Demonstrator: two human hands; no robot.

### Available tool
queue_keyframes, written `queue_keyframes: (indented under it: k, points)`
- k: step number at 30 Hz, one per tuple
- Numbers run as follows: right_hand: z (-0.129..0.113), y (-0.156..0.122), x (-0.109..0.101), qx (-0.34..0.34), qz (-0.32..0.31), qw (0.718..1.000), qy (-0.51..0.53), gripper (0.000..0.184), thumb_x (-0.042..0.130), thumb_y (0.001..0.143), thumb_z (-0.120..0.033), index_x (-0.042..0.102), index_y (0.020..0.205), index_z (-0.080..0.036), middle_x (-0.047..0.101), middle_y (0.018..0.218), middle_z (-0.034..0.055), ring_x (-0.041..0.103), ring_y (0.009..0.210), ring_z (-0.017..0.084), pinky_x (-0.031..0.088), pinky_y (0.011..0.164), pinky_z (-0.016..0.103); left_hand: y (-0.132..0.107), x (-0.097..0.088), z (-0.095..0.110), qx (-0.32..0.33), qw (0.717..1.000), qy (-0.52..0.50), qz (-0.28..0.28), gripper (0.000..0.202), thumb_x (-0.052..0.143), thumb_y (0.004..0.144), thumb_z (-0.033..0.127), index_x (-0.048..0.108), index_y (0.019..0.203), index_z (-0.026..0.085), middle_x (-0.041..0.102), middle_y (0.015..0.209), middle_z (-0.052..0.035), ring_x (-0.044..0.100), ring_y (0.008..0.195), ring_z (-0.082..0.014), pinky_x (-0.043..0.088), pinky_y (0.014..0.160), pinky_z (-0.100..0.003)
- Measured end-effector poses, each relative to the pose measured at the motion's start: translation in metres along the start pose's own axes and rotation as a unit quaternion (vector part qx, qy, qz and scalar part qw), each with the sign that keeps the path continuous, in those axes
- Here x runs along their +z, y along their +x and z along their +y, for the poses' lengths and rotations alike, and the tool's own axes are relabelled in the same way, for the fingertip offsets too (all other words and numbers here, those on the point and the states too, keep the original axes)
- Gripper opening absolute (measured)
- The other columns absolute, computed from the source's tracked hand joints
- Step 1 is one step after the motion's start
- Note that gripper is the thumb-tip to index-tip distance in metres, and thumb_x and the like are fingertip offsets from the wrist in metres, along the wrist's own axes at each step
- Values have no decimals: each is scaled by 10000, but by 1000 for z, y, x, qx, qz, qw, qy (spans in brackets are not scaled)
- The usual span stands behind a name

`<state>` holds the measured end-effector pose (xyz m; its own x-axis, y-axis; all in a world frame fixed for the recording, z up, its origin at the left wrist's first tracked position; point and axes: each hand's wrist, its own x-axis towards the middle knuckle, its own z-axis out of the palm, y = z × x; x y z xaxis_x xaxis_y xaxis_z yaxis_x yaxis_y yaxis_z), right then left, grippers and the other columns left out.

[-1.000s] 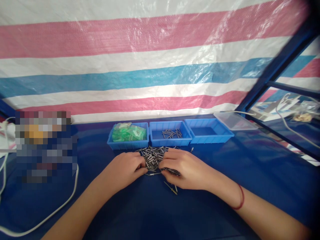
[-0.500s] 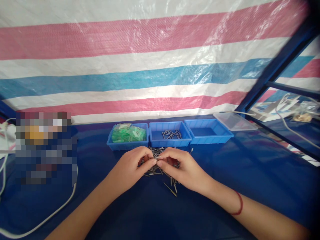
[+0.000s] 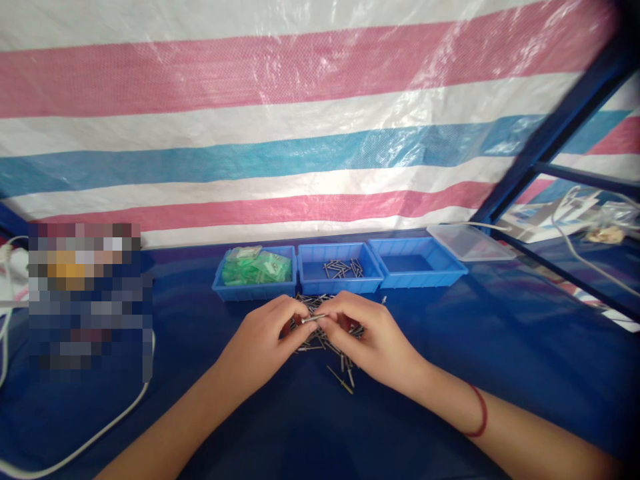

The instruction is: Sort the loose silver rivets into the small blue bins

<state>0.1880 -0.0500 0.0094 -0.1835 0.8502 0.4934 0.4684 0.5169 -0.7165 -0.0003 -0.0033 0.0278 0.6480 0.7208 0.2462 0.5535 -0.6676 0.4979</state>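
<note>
Between my two hands I see a thin metal blind rivet (image 3: 313,319), lying almost level with its wider end to the left. The thumb and forefinger of my left hand (image 3: 270,330) pinch it near that end. My right hand (image 3: 367,333) is closed on its other end. Under and behind my fingers lies a loose pile of rivets (image 3: 330,343) on the blue table, partly hidden by both hands. Two rivets (image 3: 344,381) lie nearer to me, one of them brassy. Behind the pile, the middle blue bin (image 3: 340,287) has several rivets on its floor.
Green plastic packets (image 3: 257,267) fill the left blue bin (image 3: 255,291). The right blue bin (image 3: 420,277) stands beside the middle one, with a clear plastic lid (image 3: 470,243) behind it. A white cable (image 3: 115,420) curves along the left. A striped sheet (image 3: 300,133) hangs at the back.
My hands have drawn slightly apart, and more of the rivet now shows between the fingertips. The bins and the pile look unchanged.
</note>
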Motion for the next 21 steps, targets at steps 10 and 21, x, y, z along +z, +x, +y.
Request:
queue_keyframes:
  k: [10,21]
  points:
    - [18,6,-5,-58,40,986,-153,161,501,913,-239,655,929,-197,637,885,68,570,826,196,434,774,361,-1,-5,-1,-17,1000,-4,7,166,495,909,332,605,965,221,614,807,12,577,694,-125,431,649,-227]
    - [38,16,-26,30,173,954,-244,219,526,889,-374,666,926,-209,615,942,79,563,890,238,427,811,409,2,-15,-11,70,972,169,-151,231,463,935,281,671,872,203,633,888,-22,598,835,-173,422,738,-274]
